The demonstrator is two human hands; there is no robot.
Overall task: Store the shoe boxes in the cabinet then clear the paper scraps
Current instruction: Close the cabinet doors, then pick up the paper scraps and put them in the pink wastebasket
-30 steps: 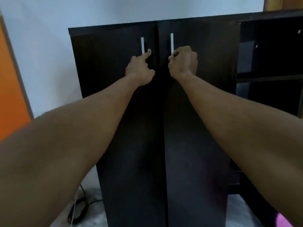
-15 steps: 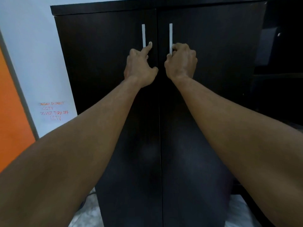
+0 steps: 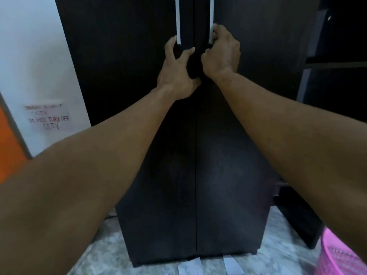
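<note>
A dark brown cabinet (image 3: 238, 155) with two closed doors fills the middle of the head view. Each door has a white vertical handle near the centre seam. My left hand (image 3: 176, 70) reaches the bottom end of the left handle (image 3: 178, 20), fingers hooked around it. My right hand (image 3: 222, 52) is curled around the lower end of the right handle (image 3: 211, 18). White paper scraps (image 3: 190, 267) lie on the floor at the cabinet's foot, with another strip (image 3: 232, 265) beside them. No shoe boxes are in sight.
A pink plastic basket (image 3: 337, 255) stands on the floor at the lower right. Dark open shelving (image 3: 337, 64) adjoins the cabinet on the right. A white wall with a handwritten note (image 3: 47, 116) and an orange panel (image 3: 8, 151) are on the left.
The view has tilted down and closer, so the floor, scraps and basket now show. Both hands have slid to the lower ends of the handles. The doors stay closed.
</note>
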